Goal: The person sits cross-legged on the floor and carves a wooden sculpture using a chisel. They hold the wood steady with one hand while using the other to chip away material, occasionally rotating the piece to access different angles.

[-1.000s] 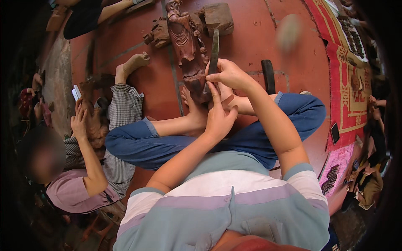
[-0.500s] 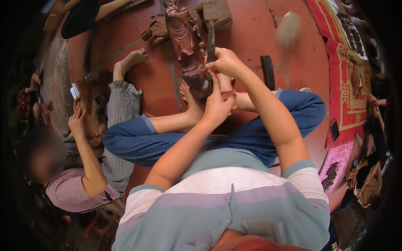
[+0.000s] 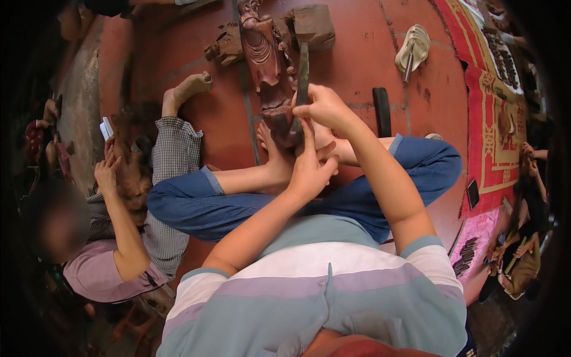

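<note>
A reddish-brown carved wooden statue [image 3: 260,56] of a robed figure lies on the floor, its rough base [image 3: 282,125] toward me between my bare feet. My right hand [image 3: 321,107] is closed around the lower part of a long, flat, dark tool [image 3: 303,71], perhaps a file, whose far end points away from me along the statue's right side. Just below it, my left hand [image 3: 312,169] has its index finger stretched up to the statue's base near the tool's lower end. The other left fingers are bent, the thumb apart; whether they grip anything is hidden.
Rough wooden blocks [image 3: 314,27] prop the statue's far part. To the right lie a black bar [image 3: 381,112], a pair of sandals [image 3: 414,44] and a red-and-gold mat [image 3: 493,134]. At left, a person [image 3: 113,262] sits close with a leg stretched out, holding a white device [image 3: 106,128].
The view has shifted slightly. Both hands stay by the statue's base, with the tool still in my right hand. The sandals at upper right, blurred before, now show sharply.
</note>
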Tool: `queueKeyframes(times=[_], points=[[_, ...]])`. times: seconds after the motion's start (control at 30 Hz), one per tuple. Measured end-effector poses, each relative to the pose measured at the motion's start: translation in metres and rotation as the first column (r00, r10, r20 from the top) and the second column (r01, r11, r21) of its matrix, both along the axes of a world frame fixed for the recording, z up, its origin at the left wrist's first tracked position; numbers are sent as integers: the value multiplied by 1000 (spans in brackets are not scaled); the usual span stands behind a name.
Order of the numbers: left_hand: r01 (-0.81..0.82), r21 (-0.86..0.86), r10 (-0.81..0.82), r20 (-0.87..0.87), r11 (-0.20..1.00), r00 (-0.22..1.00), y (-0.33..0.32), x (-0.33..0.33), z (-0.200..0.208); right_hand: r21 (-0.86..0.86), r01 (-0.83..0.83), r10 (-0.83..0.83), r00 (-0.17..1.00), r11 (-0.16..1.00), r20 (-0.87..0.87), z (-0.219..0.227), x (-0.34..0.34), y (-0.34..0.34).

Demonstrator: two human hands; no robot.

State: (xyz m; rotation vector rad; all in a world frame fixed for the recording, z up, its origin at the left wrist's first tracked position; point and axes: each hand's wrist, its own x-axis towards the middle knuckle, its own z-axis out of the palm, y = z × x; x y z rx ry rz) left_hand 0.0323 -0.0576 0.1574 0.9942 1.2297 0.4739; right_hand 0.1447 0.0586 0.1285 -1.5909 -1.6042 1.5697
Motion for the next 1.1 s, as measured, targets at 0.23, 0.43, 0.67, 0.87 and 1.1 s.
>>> queueKeyframes(times=[0.23, 0.43, 0.67, 0.87, 1.1], points=[[14, 108, -10, -37, 994, 999, 4, 2, -11, 64, -53, 51, 998, 997, 30, -1, -1, 3], [24, -23, -25, -33, 999, 999, 18, -1, -3, 29, -18, 18, 1000, 999, 6, 8, -2, 14], [36, -14, -36, -43, 999, 998, 21, -1, -10, 47, 16, -20, 996, 999, 82, 18, -5, 11], [25, 16, -24, -74, 1000, 997, 3, 0, -4, 110, -4, 8, 1000, 994, -30, -4, 0, 2], [-3, 134, 14, -84, 991, 996, -4, 1, -4, -4, -97, 96, 990, 995, -106, 6, 5, 4]])
